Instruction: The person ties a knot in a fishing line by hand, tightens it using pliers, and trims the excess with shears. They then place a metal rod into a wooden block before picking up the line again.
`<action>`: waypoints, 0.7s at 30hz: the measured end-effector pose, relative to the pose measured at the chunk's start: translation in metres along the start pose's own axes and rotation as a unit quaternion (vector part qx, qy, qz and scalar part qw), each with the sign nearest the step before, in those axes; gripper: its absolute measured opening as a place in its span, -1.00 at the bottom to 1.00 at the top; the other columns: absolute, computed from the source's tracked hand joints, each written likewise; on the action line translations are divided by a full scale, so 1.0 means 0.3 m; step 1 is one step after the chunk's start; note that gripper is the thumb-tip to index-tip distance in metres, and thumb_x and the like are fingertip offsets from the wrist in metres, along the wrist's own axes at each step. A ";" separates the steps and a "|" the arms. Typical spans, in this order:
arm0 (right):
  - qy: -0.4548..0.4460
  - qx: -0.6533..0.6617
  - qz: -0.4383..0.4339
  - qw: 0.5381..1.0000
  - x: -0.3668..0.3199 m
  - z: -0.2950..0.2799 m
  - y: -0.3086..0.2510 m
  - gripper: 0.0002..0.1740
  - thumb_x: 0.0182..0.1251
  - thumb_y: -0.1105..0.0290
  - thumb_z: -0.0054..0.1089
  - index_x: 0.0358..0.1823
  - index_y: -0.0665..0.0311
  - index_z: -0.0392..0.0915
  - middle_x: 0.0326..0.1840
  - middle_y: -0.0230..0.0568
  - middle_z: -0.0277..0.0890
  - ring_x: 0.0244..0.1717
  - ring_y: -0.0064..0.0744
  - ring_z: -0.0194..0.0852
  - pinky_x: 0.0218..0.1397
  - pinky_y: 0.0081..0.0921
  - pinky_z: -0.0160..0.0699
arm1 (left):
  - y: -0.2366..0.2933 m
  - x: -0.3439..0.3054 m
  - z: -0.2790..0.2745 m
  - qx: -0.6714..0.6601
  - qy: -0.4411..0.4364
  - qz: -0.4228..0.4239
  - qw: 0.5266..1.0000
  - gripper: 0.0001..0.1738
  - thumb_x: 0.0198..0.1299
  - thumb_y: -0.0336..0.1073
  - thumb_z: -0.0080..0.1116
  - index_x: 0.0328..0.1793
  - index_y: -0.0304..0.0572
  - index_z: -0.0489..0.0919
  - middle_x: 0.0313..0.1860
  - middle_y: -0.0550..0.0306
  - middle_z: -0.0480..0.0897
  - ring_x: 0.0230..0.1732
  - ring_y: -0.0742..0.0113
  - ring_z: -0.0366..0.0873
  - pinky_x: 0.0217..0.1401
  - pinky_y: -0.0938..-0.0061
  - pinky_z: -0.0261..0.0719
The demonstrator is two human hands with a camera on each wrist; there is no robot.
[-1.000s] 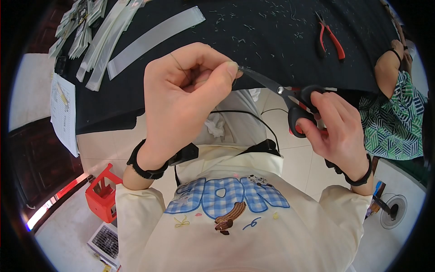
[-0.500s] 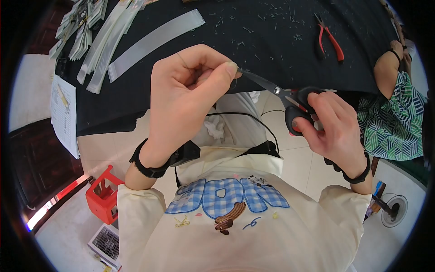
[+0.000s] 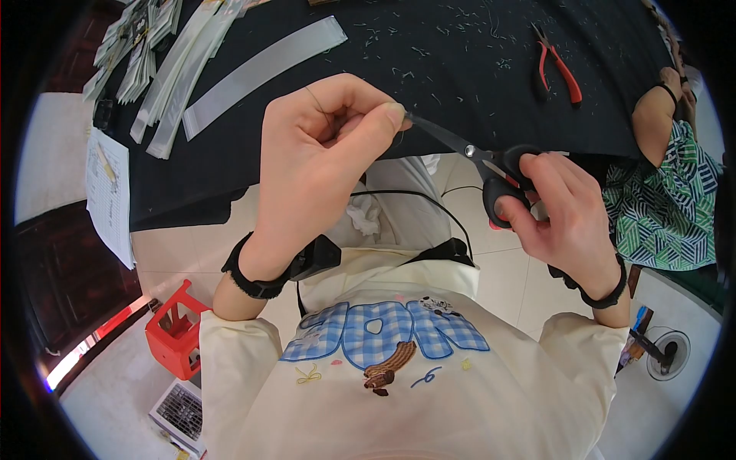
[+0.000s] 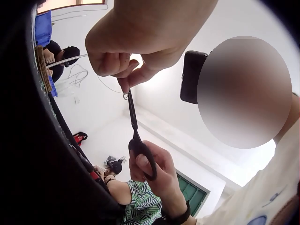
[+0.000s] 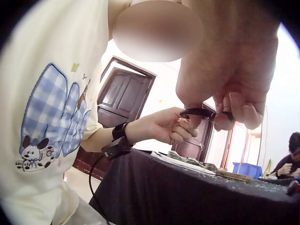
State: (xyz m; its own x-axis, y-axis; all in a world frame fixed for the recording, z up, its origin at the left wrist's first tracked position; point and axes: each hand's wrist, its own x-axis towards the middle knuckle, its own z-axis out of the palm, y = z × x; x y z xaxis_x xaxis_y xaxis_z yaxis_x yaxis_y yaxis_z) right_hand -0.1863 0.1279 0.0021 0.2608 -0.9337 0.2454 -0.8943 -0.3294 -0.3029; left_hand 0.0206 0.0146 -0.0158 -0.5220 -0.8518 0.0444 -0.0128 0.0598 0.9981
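My left hand [image 3: 318, 161] pinches a thin thread [image 4: 108, 88] between thumb and index finger, and a strand of it crosses the index finger. A tiny loop [image 4: 125, 96] shows just past those fingertips in the left wrist view. My right hand [image 3: 566, 203] holds black-handled scissors [image 3: 469, 151], thumb in one handle ring and fingers in the other. Their blades point at the left fingertips, and the tips overlap the small loop in the left wrist view. In the right wrist view the scissors' handle [image 5: 197, 112] shows, with the blades hidden.
On the black-covered table [image 3: 307, 77] lie long clear plastic sleeves [image 3: 264, 73], stacks of packed cards [image 3: 142, 54], scattered thread clippings and red-handled pliers [image 3: 563, 69]. A written sheet [image 3: 110, 192] hangs at the left edge. Another person's arm [image 3: 655, 123] is at the right, a red stool [image 3: 175, 330] below left.
My left hand has shifted slightly to the right, still pinching the thread. The scissors have moved a little left with my right hand, their tips staying at the left fingertips.
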 end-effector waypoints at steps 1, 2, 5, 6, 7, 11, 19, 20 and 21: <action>0.000 0.000 -0.001 1.000 0.000 0.001 0.001 -0.61 -0.16 0.46 0.38 -0.28 0.39 0.40 -0.55 -0.21 0.30 -0.53 -0.26 0.32 -0.53 -0.43 0.32 | 0.000 0.001 -0.001 0.000 0.000 -0.003 1.000 -0.89 0.09 -0.42 0.10 -0.39 -0.36 0.55 -0.50 0.29 0.48 -0.61 0.71 0.10 -0.55 0.74 -0.02; 0.000 0.000 -0.001 1.000 0.000 0.001 0.001 -0.61 -0.16 0.46 0.38 -0.28 0.39 0.40 -0.55 -0.21 0.30 -0.53 -0.26 0.32 -0.53 -0.43 0.32 | 0.000 0.001 -0.001 0.001 -0.001 -0.006 1.000 -0.89 0.09 -0.43 0.10 -0.39 -0.36 0.55 -0.50 0.30 0.47 -0.62 0.71 0.09 -0.55 0.74 -0.01; 0.003 -0.001 -0.003 1.000 0.004 0.002 -0.001 -0.61 -0.15 0.46 0.37 -0.29 0.39 0.39 -0.56 -0.21 0.30 -0.54 -0.25 0.31 -0.53 -0.43 0.32 | -0.003 0.002 0.001 -0.006 0.000 -0.011 1.000 -0.89 0.09 -0.43 0.09 -0.39 -0.36 0.55 -0.51 0.30 0.46 -0.63 0.71 0.09 -0.56 0.74 -0.01; 0.001 0.004 0.006 1.000 0.004 0.002 -0.003 -0.62 -0.15 0.46 0.37 -0.30 0.38 0.39 -0.56 -0.21 0.30 -0.55 -0.25 0.31 -0.53 -0.43 0.32 | -0.005 0.002 0.002 -0.006 0.000 -0.011 1.000 -0.89 0.09 -0.43 0.09 -0.39 -0.36 0.55 -0.51 0.30 0.46 -0.63 0.71 0.09 -0.56 0.74 -0.01; -0.001 0.008 0.015 1.000 0.004 0.003 -0.004 -0.63 -0.14 0.45 0.37 -0.30 0.38 0.39 -0.57 -0.21 0.29 -0.55 -0.24 0.31 -0.53 -0.42 0.32 | -0.008 0.003 0.002 -0.010 -0.001 -0.007 1.000 -0.89 0.10 -0.43 0.09 -0.39 -0.36 0.55 -0.51 0.30 0.46 -0.63 0.71 0.09 -0.56 0.74 0.00; -0.005 0.006 0.012 1.000 0.005 0.002 -0.001 -0.63 -0.14 0.45 0.37 -0.31 0.37 0.39 -0.57 -0.21 0.30 -0.55 -0.24 0.32 -0.53 -0.42 0.33 | -0.012 0.004 0.004 -0.017 0.000 0.001 1.000 -0.89 0.09 -0.43 0.09 -0.40 -0.35 0.54 -0.51 0.30 0.47 -0.63 0.71 0.10 -0.56 0.75 0.01; -0.004 0.033 0.027 0.999 0.002 0.009 -0.003 -0.65 -0.11 0.46 0.36 -0.31 0.36 0.39 -0.56 -0.20 0.33 -0.54 -0.22 0.35 -0.53 -0.41 0.34 | -0.009 0.003 0.002 -0.002 -0.002 -0.011 1.000 -0.89 0.08 -0.42 0.10 -0.41 -0.33 0.54 -0.49 0.29 0.49 -0.60 0.71 0.13 -0.56 0.75 0.01; -0.004 0.033 0.027 0.999 0.002 0.009 -0.003 -0.65 -0.11 0.46 0.36 -0.31 0.36 0.39 -0.56 -0.20 0.33 -0.54 -0.22 0.35 -0.53 -0.41 0.34 | -0.009 0.003 0.001 -0.001 -0.005 -0.010 1.000 -0.90 0.08 -0.42 0.09 -0.41 -0.33 0.54 -0.49 0.29 0.50 -0.60 0.71 0.13 -0.56 0.75 0.01; -0.008 0.032 0.028 0.999 0.002 0.008 -0.002 -0.66 -0.11 0.46 0.36 -0.31 0.36 0.39 -0.56 -0.20 0.33 -0.54 -0.22 0.35 -0.53 -0.40 0.34 | -0.010 0.003 0.001 -0.001 -0.005 -0.010 1.000 -0.90 0.08 -0.42 0.09 -0.41 -0.33 0.54 -0.49 0.29 0.50 -0.60 0.71 0.13 -0.56 0.75 0.01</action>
State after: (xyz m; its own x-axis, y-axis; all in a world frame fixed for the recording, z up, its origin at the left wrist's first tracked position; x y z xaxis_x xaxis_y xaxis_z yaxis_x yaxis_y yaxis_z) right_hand -0.1846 0.1272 0.0003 0.2176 -0.9528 0.2119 -0.8828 -0.2847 -0.3736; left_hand 0.0199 0.0138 -0.0186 -0.5305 -0.8474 0.0241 -0.0222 0.0424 0.9989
